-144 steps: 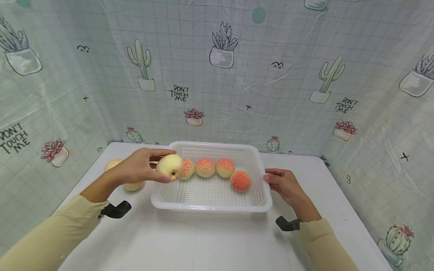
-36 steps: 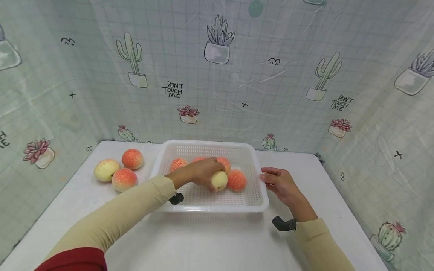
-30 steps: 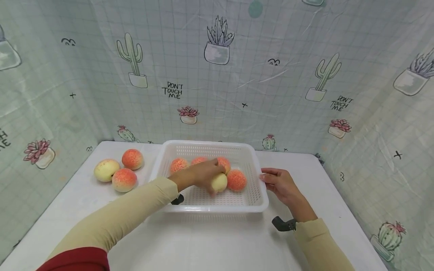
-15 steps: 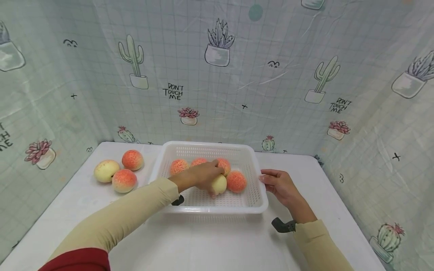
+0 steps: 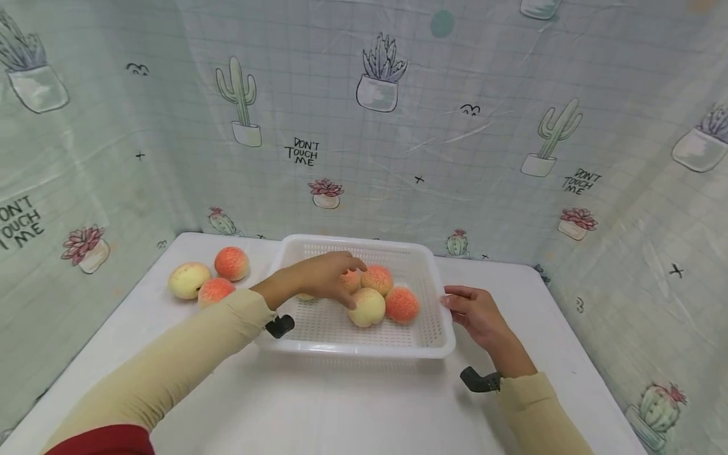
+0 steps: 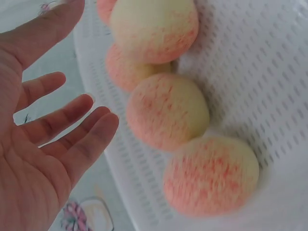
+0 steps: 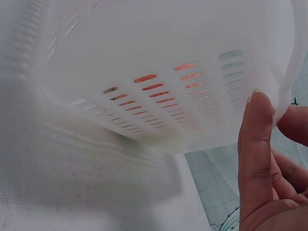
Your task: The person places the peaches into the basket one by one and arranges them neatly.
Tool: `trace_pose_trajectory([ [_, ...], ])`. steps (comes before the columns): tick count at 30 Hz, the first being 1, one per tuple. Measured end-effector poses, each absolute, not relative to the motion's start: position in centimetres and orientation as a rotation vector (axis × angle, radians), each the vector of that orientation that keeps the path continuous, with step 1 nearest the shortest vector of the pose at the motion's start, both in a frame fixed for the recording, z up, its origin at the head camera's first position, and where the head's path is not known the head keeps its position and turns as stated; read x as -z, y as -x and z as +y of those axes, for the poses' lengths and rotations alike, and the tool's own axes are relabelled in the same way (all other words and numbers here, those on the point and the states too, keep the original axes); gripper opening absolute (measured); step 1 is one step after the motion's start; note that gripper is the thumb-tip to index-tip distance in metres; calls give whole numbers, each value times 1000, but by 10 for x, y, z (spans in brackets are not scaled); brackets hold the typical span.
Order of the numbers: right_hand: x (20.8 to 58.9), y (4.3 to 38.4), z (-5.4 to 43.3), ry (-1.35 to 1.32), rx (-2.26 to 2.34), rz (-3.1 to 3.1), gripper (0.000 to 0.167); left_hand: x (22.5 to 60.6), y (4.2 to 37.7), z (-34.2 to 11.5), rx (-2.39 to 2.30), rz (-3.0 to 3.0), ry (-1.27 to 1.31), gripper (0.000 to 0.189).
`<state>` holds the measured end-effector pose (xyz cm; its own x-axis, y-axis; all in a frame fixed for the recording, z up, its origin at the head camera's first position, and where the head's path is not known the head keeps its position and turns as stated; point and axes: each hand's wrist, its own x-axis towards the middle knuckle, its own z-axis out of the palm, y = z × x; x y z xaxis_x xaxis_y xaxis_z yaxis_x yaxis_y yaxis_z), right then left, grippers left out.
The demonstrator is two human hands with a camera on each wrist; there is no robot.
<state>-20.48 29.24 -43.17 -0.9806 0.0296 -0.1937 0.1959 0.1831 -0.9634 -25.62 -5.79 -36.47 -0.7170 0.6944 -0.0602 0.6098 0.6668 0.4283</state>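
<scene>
The pale peach [image 5: 366,308] lies in the basket [image 5: 352,349], which stands by the far edge of the counter [image 5: 318,404], about midway between its far corners. Redder peaches [image 5: 402,305] lie close against it; three fruits [image 5: 232,263] lie near the far left corner. Assessment: the peach is probably light, firm and not slippery; its speckled skin may mark. Best hold: across its widest part, from above. The basket appears light, thin-walled and slightly flexible; its rim offers the surest hold. Left hand [image 5: 321,276]: released, fingers spread over the fruit, holding nothing; thumb contact with the peach cannot be confirmed. Right hand [image 5: 478,316]: pinching the basket's right-hand rim.
</scene>
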Motion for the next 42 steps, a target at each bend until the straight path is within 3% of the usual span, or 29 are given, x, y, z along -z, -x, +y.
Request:
trace_pose_trajectory([
  [11, 430, 202, 292, -210, 1930, 2292, 57, 334, 243, -150, -868, 2741, -829, 75],
  [25, 428, 199, 288, -200, 1931, 2273, 62, 370, 217, -280, -984, 2895, -340, 86],
  [42, 428, 198, 289, -214, 1976, 2209, 59, 446, 205, -303, -1162, 2934, -168, 87],
])
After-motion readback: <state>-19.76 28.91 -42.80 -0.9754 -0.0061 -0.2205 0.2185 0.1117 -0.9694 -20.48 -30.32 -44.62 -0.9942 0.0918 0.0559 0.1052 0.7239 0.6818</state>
